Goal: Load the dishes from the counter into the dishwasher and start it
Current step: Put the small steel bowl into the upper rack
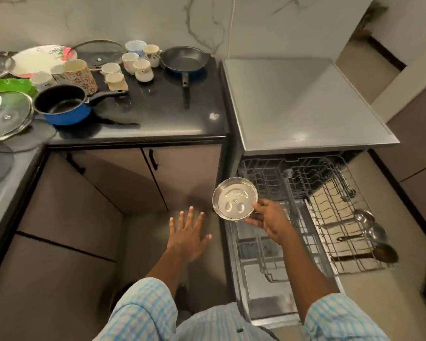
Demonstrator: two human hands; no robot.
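Dishwasher (300,102) is standing open; rack (330,193) is sitting pulled out, ladles (369,225) lying along its right side. Counter (162,112) is carrying saucepan (62,104), cups (143,70), plates, lids. Left hand (188,236) is hovering, fingers spread, holding nothing. Right hand (268,220) is pinching steel dish (235,201) by its rim, at the rack's left edge.

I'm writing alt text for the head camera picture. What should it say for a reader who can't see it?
A person's right hand holds a small steel plate by a pulled-out dishwasher rack, the left hand spread open. Ladles lie in the rack; cups, a blue saucepan and a frying pan sit on the black counter.
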